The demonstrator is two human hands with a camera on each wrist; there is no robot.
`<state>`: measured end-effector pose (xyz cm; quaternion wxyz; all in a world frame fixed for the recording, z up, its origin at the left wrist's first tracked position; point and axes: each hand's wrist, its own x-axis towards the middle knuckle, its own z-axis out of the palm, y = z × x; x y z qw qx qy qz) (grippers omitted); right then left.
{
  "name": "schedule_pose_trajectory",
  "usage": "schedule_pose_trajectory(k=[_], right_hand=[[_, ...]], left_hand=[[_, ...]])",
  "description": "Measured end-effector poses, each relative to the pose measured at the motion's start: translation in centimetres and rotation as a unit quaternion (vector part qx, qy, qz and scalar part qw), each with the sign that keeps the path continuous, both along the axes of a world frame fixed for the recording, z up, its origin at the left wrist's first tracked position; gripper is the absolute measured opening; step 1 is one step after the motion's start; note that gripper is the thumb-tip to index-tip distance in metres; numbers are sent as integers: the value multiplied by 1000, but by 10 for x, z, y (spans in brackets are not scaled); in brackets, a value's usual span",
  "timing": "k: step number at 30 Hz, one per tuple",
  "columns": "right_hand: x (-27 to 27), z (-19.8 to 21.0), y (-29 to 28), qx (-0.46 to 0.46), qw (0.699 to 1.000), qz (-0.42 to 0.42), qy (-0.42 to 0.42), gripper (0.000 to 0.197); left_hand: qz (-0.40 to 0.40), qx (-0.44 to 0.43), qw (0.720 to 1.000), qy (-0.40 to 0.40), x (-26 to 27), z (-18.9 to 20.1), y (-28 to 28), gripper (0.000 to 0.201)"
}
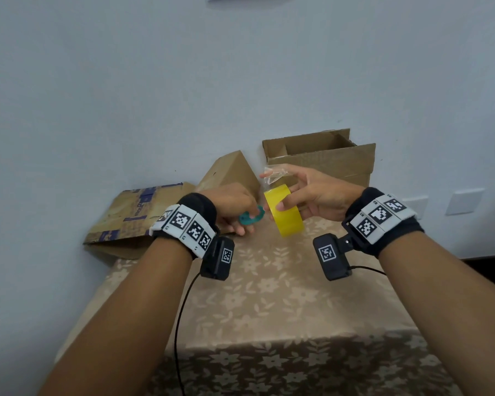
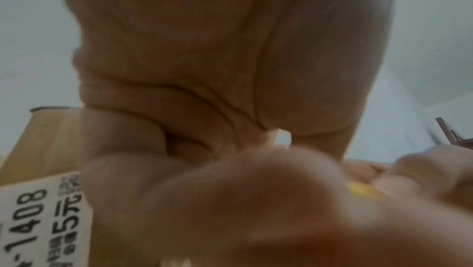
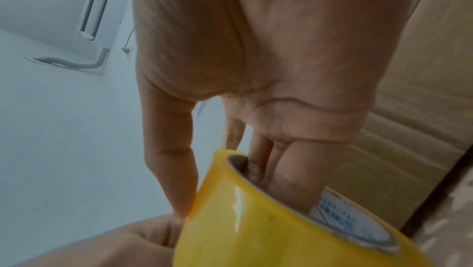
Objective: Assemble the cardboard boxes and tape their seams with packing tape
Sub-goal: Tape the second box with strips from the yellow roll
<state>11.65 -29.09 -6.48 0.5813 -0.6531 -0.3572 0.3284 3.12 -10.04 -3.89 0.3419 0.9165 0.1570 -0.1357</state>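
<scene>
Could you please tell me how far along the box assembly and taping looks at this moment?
Early. Done: one brown cardboard box stands erected by the wall, top flaps open, no tape visible on it. In hand: the right hand holds the yellow packing tape roll and pinches its clear loose end; the left hand holds a teal plastic scissor handle. Left: the flattened printed cardboard box needs assembling, and seams need taping.

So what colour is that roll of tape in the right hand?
Yellow. The roll of tape looks glossy yellow, clearest in the right wrist view, where the right hand holds it.
</scene>
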Motion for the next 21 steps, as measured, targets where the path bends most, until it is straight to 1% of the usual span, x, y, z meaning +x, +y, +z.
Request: schedule_pose_trajectory(k=[2,3,5,8,10,11,13,18,21], right_hand=[[0,-1,0,-8,1000,-7,3,60],[0,-2,0,-12,1000,-11,5,57],[1,-5,-1,-17,1000,-14,10,54],[1,-6,-1,-18,999,-16,22,50],[1,-6,-1,-21,999,-11,25,49],[1,-5,-1,-24,999,-6,25,48],[1,-4,-1,-29,999,3,25,48],[-1,-3,-1,-42,999,29,16,48],[-1,-3,0,-44,998,29,20,49]], left_hand=[[-19,20,1000,-13,-3,1,-3,25],[-18,23,999,-39,-3,1,-4,23],[-8,16,991,-136,-1,3,-3,23],[-8,-3,955,-297,3,5,2,31],[-37,35,931,-361,4,3,4,37],[-53,52,925,-373,5,1,4,40],[-73,57,919,-384,5,-3,2,45],[-84,66,893,-437,7,-6,-2,35],[-91,79,885,-451,8,-7,-2,32]])
